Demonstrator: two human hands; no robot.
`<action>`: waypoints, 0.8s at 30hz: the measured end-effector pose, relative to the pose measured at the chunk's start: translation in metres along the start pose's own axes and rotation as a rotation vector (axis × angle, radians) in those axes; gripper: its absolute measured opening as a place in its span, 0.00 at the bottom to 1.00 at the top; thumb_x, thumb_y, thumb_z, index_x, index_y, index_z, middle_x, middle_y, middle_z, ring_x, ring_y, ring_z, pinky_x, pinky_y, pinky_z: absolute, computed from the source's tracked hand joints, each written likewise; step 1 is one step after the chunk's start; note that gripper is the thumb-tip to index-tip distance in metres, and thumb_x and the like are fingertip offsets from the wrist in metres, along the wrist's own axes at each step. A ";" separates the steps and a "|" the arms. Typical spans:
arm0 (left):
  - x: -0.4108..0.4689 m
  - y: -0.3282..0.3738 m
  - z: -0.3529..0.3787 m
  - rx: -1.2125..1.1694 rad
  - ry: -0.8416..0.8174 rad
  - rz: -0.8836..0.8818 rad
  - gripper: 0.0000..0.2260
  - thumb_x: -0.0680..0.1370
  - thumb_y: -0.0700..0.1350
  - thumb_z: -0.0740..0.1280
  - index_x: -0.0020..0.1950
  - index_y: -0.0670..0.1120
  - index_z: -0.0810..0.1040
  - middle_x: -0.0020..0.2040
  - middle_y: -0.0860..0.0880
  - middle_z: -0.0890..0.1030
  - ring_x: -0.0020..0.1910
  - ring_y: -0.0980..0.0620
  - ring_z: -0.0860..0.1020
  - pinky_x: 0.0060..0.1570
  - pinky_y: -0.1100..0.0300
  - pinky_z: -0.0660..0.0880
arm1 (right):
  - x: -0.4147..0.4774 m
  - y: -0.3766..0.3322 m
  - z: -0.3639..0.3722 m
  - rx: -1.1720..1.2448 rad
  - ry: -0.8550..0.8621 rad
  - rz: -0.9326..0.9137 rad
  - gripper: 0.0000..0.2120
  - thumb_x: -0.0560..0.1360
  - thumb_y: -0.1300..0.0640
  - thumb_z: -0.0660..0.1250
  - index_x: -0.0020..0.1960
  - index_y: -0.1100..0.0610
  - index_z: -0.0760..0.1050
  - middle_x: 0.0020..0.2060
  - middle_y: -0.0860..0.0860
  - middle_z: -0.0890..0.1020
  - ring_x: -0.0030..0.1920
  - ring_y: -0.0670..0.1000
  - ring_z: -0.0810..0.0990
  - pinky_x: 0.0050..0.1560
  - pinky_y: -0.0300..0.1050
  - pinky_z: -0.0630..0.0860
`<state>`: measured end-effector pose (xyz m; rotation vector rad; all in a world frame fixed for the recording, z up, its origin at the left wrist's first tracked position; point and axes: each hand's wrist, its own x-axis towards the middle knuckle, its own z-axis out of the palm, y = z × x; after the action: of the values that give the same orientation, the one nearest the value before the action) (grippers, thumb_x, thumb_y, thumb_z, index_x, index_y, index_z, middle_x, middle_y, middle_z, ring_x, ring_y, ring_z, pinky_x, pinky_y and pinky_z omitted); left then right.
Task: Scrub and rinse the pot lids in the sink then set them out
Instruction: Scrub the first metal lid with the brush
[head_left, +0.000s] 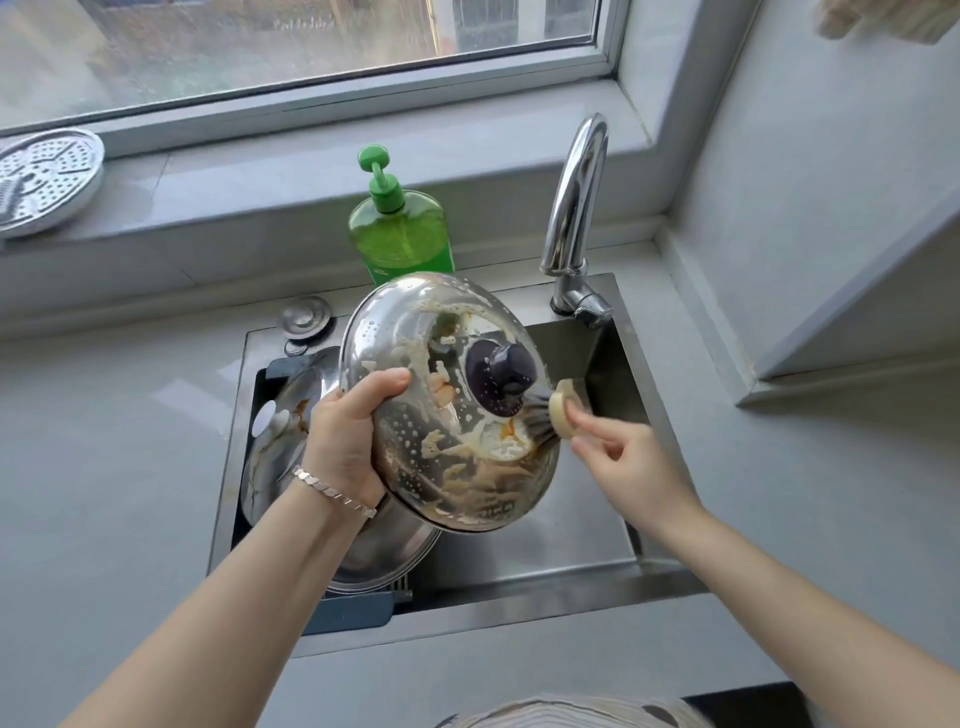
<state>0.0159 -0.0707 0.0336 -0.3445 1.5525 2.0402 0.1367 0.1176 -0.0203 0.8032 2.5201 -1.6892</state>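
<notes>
Lid (457, 467) scrub over sink (550, 564).
Left hand (345, 434) grips lid's left rim; lid tilted, knob (501, 378) facing near and up. Right hand (626, 465) pinches brush (564, 415), bristles on lid right of knob.

Between your hands, over the sink (545, 561), is the lid (447, 415): your left hand (348, 436) grips its left rim, and your right hand (618, 457) holds the brush (563, 413) against its right side. Below your left hand a second lid (384, 551) lies in the sink. Beyond your hands stands the soap bottle (400, 234), with the faucet (576, 208) to its right.
</notes>
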 end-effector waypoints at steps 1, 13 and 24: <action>0.001 -0.001 -0.002 0.000 0.003 -0.008 0.16 0.63 0.42 0.69 0.49 0.38 0.78 0.37 0.42 0.81 0.33 0.46 0.80 0.36 0.53 0.80 | 0.000 0.003 0.000 0.007 -0.007 0.018 0.17 0.77 0.63 0.63 0.65 0.54 0.72 0.16 0.36 0.68 0.22 0.39 0.66 0.27 0.28 0.61; -0.006 -0.005 0.000 0.037 -0.051 0.007 0.15 0.62 0.39 0.69 0.48 0.37 0.79 0.37 0.41 0.82 0.34 0.45 0.82 0.35 0.53 0.80 | 0.013 0.007 -0.009 0.090 0.037 0.115 0.18 0.76 0.65 0.63 0.66 0.61 0.70 0.24 0.37 0.77 0.23 0.36 0.68 0.29 0.26 0.64; -0.016 -0.013 0.016 0.135 -0.087 0.069 0.10 0.60 0.36 0.70 0.40 0.38 0.79 0.31 0.44 0.82 0.29 0.47 0.81 0.31 0.56 0.80 | 0.049 -0.017 -0.017 0.041 0.066 0.048 0.18 0.77 0.63 0.62 0.67 0.57 0.71 0.18 0.38 0.67 0.21 0.40 0.65 0.25 0.28 0.61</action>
<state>0.0384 -0.0576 0.0355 -0.1508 1.6581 1.9620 0.0923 0.1475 -0.0120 0.9307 2.4933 -1.7334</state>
